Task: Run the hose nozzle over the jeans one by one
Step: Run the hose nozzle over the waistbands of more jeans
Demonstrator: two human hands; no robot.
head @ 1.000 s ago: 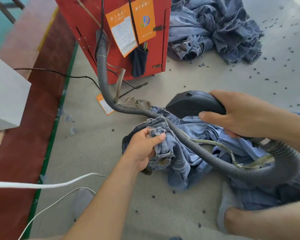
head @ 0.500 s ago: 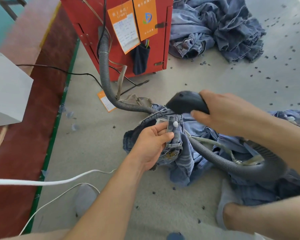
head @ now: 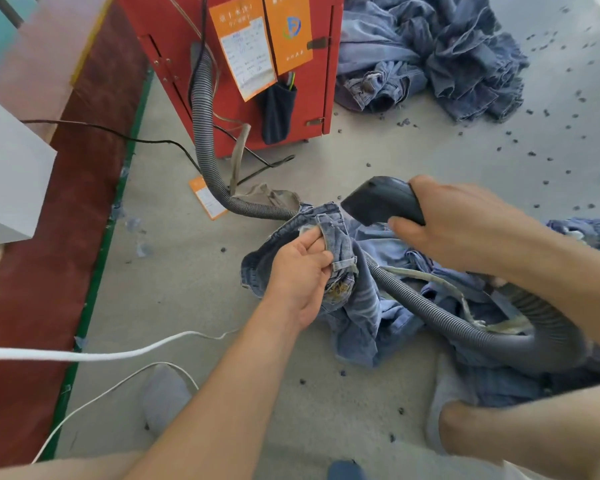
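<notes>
Down on the concrete floor (head: 174, 299), a person crouches over a rumpled pair of blue jeans (head: 357, 306). Their left hand (head: 300, 271) pinches the raised waistband, thumb and fingers closed on the denim fold, holding it up off the pile. Their right hand (head: 465, 230) is wrapped around the handle of a dark hose nozzle (head: 378, 199), whose mouth points left and slightly down, hovering just above and to the right of the held waistband, very near it; contact cannot be made out. A grey ribbed hose (head: 430, 313) loops from the nozzle under the right arm and back to a red machine (head: 194, 64). Judging by this, the nozzle needs only a short sweep leftward and down onto the fabric. More jeans lie heaped beyond (head: 440, 53).
</notes>
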